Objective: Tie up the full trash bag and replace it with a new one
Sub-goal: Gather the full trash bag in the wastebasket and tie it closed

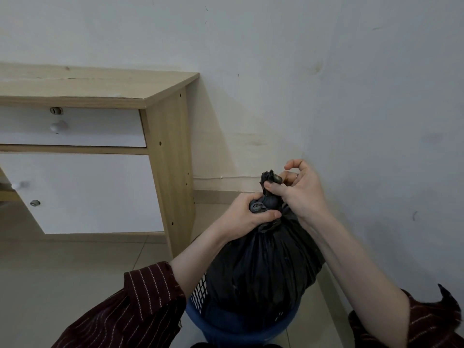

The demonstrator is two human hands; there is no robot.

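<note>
A full black trash bag (261, 270) stands in a blue bin (241, 330) with a white mesh side, low in the middle of the view. Its top is gathered into a twisted neck with a knot forming. My left hand (247, 213) is clenched around the neck just below the knot. My right hand (298, 189) pinches the loose black end of the bag above it between thumb and fingers. Both sleeves are dark red with thin stripes. No new bag is in view.
A wooden desk (165, 156) with a white drawer and a white cabinet door stands to the left, its side panel close to the bin. A pale wall (351, 96) rises right behind the bin. The floor (62, 272) is beige tile.
</note>
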